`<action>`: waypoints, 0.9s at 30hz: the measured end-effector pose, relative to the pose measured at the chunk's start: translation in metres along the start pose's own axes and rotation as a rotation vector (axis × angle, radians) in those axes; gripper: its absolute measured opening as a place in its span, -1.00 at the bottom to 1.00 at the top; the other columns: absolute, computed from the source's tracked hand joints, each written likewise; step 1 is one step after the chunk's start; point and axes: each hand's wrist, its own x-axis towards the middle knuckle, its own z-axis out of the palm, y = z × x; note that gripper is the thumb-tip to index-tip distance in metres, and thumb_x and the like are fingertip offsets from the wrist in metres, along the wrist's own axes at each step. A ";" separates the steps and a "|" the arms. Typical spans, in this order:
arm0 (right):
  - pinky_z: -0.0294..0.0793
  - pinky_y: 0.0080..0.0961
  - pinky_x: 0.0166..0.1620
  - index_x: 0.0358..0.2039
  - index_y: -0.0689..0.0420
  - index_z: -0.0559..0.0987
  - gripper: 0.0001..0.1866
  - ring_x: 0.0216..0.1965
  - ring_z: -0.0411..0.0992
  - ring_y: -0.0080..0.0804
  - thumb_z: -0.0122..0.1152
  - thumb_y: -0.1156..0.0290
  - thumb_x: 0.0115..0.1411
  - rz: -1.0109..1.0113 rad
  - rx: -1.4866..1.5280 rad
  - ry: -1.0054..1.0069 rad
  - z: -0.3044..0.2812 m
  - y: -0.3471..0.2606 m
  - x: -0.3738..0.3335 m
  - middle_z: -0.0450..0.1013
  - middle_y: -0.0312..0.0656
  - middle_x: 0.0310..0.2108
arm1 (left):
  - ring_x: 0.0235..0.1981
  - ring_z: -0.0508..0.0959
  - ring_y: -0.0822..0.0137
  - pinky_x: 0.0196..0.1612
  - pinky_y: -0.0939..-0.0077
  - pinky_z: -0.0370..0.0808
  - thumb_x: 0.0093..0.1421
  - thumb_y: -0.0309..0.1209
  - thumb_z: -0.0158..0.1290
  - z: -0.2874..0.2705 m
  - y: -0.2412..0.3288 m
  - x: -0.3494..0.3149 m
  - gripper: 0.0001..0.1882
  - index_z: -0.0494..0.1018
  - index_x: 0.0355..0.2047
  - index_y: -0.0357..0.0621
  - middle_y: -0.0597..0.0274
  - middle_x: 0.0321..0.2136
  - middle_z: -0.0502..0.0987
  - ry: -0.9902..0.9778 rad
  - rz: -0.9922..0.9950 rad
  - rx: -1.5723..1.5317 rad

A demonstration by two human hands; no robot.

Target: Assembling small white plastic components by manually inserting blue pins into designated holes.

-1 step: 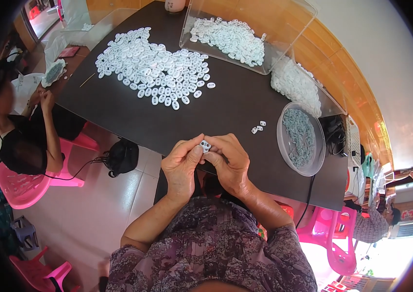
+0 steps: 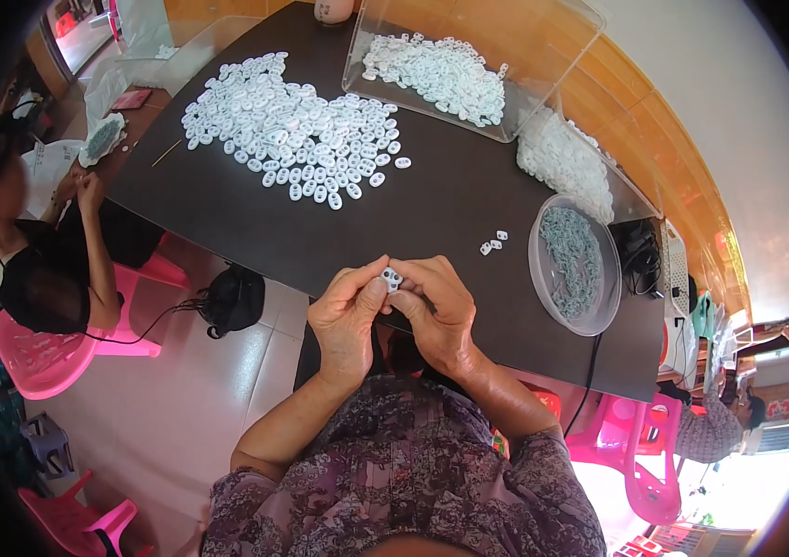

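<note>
White piece, edges unclear between fingertips

Small white piece with dark holes, partly covered, between both hands

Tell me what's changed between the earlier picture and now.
Nothing visibly moved, and nothing was taken hold of or let go. The left hand and right hand still hold the white piece between them; the pile, the three loose pieces and the bowl stayed put.
</note>
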 end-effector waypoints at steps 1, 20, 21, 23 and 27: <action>0.40 -0.47 -0.33 -0.20 0.26 0.54 -0.64 -0.38 0.37 -0.34 0.20 0.72 -0.10 0.001 0.001 -0.001 0.002 -0.002 0.000 0.47 -0.15 -0.34 | -0.36 0.44 0.52 -0.28 0.70 0.41 0.20 -0.56 0.04 0.001 0.000 -0.001 -0.76 0.48 -0.12 -0.34 0.31 -0.37 0.43 0.013 0.007 -0.025; 0.41 -0.56 -0.38 -0.22 0.33 0.53 -0.67 -0.39 0.38 -0.35 0.24 0.71 -0.09 -0.222 -0.102 0.197 0.018 -0.006 -0.007 0.46 -0.10 -0.34 | -0.38 0.34 0.60 -0.28 0.75 0.31 0.24 -0.44 0.03 0.011 0.000 -0.010 -0.78 0.48 -0.18 -0.32 0.38 -0.40 0.40 0.086 0.192 0.078; 0.41 -0.52 -0.38 -0.24 0.31 0.53 -0.66 -0.39 0.38 -0.29 0.28 0.69 -0.12 -0.204 -0.097 0.210 0.019 -0.006 -0.008 0.46 -0.10 -0.34 | -0.38 0.33 0.59 -0.28 0.74 0.31 0.24 -0.43 0.03 0.012 0.001 -0.010 -0.79 0.48 -0.18 -0.32 0.38 -0.40 0.40 0.084 0.194 0.081; 0.41 -0.52 -0.38 -0.23 0.31 0.53 -0.66 -0.39 0.38 -0.29 0.28 0.68 -0.12 -0.199 -0.102 0.209 0.019 -0.006 -0.008 0.46 -0.10 -0.34 | -0.38 0.33 0.59 -0.29 0.74 0.31 0.24 -0.42 0.02 0.011 0.001 -0.011 -0.79 0.48 -0.19 -0.32 0.38 -0.40 0.40 0.081 0.194 0.085; 0.40 -0.53 -0.38 -0.22 0.30 0.53 -0.66 -0.39 0.37 -0.31 0.28 0.67 -0.10 -0.193 -0.107 0.211 0.020 -0.007 -0.008 0.45 -0.11 -0.34 | -0.41 0.33 0.59 -0.32 0.73 0.31 0.25 -0.44 0.01 0.008 0.002 -0.009 -0.79 0.48 -0.18 -0.33 0.38 -0.41 0.39 0.067 0.189 0.110</action>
